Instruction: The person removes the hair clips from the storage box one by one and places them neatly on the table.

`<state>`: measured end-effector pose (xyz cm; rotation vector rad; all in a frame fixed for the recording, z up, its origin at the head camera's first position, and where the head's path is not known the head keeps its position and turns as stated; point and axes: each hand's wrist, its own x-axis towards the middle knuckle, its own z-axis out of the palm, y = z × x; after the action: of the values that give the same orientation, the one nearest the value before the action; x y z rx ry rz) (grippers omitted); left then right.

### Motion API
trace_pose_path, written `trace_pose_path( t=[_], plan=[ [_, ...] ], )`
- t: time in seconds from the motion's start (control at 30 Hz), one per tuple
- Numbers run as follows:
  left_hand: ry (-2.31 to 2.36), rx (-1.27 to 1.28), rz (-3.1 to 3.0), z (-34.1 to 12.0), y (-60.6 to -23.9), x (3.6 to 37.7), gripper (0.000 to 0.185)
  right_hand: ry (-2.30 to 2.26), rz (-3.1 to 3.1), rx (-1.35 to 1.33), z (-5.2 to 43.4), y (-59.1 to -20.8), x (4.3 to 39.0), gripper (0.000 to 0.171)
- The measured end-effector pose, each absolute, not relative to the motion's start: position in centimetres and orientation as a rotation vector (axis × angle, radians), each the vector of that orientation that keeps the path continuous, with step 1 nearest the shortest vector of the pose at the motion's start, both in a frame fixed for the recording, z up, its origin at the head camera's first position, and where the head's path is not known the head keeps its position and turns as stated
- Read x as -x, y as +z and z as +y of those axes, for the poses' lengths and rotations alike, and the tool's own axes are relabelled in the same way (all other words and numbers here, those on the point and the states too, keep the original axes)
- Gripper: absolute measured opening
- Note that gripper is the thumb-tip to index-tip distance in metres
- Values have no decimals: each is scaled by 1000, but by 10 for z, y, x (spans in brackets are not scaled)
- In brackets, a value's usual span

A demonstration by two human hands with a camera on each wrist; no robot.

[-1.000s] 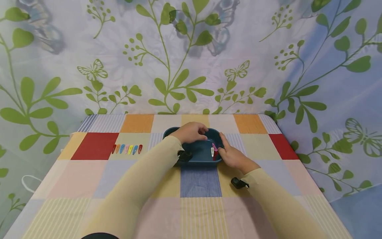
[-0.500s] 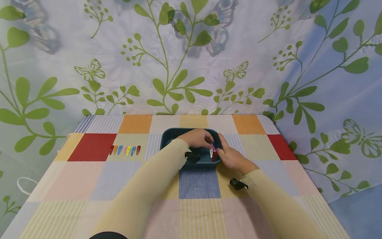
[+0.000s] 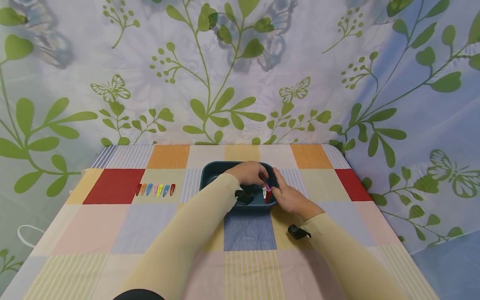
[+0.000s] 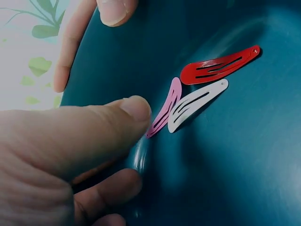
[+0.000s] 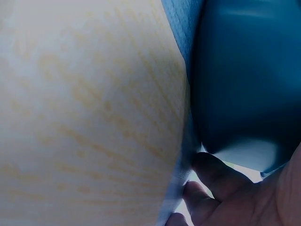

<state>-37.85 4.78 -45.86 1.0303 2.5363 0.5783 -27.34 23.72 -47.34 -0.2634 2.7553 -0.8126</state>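
Note:
A dark teal tray [image 3: 251,207] stands on the table and holds three snap hair clips. In the left wrist view a red hair clip [image 4: 218,67] and a white hair clip [image 4: 196,104] lie beside a pink hair clip [image 4: 165,108], which leans at the tray's curved side. My left hand [image 3: 249,172] reaches into the tray, its thumb tip right at the pink clip's lower end; I cannot tell whether it pinches the clip. My right hand [image 3: 294,199] grips the tray's right side, thumb over the rim and fingers outside.
Several coloured hair clips stand in a row on the table to the left, among them a yellow clip [image 3: 160,190] and a dark red clip [image 3: 172,190]. A patchwork cloth [image 3: 157,237] covers the table. Behind it hangs a leaf-patterned curtain [image 3: 232,71].
My left hand has moved right and down inside the tray, from above its middle to the pink clip. My right hand keeps its hold on the tray's side.

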Motion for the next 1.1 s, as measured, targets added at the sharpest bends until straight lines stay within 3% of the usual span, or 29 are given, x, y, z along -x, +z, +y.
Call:
trace_pose_path(
  t=[0.33,0.63,1.1],
  plan=[
    [497,-1071,2548,52,-468,379,24,-811,2750,263,237,-472,272,71],
    [481,-1045,2550,55,-470,370,40,-806,2759,274,238,-471,273,71],
    [496,-1062,2561,53,-472,366,33,-786,2765,264,236,-473,273,71]
  ],
)
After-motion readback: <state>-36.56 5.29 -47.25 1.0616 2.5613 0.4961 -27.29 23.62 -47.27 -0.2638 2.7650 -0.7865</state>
